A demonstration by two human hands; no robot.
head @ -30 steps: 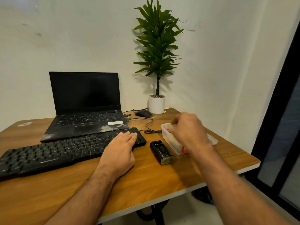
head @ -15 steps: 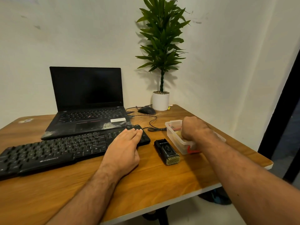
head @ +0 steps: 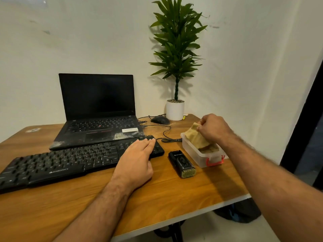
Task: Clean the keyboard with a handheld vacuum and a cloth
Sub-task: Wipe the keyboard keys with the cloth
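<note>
So the right hand (head: 214, 130) has its fingers pinched shut on a tan cloth (head: 196, 137), holding it partly lifted out of the clear plastic box (head: 197, 157) with the red latch. The left hand (head: 135, 158) lies flat, fingers out straight and together, on the right end of the black keyboard (head: 70, 163), gripping nothing. The little handheld vacuum (head: 181, 164) sits on the wooden desk (head: 157, 198) between keyboard and box, brush end toward the camera I think, bit blurry. Dusty laptop (head: 97, 116) sits behind the keyboard.

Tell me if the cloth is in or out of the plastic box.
Partly out. The right hand pinches the cloth top and lifts it above the plastic box rim; its lower folds remain inside.
</note>
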